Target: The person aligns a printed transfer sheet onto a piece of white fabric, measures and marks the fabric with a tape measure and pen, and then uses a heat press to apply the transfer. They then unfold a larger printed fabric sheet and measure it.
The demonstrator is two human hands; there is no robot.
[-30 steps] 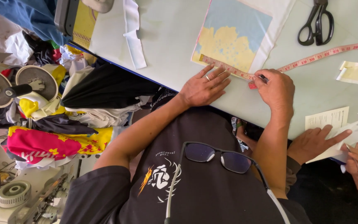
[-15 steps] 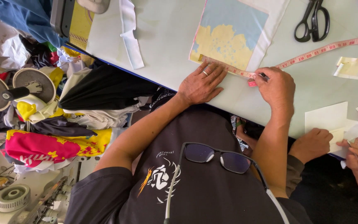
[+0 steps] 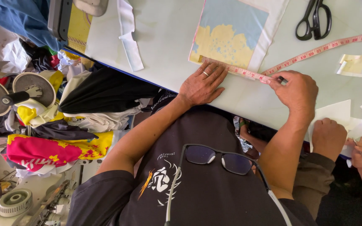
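Observation:
My left hand (image 3: 202, 83), with a ring on one finger, lies flat on the pale green table (image 3: 164, 50). Its fingertips press the pink tape measure (image 3: 315, 52) against the lower edge of a blue and yellow cloth piece (image 3: 231, 33) with a white border. My right hand (image 3: 296, 90) pinches the same tape further right and holds it stretched along the table. A small dark tip shows at its fingers. The rest of the tape runs off toward the upper right.
Black scissors (image 3: 315, 19) lie at the table's far side and a white cloth strip (image 3: 126, 37) at its left. Another person's hands (image 3: 329, 134) rest on white paper at the lower right. Piled clothes (image 3: 63, 121) and a sewing machine (image 3: 13, 201) are at the left.
My right hand has slid a little to the right along the tape measure. My left hand has stayed flat in the same place.

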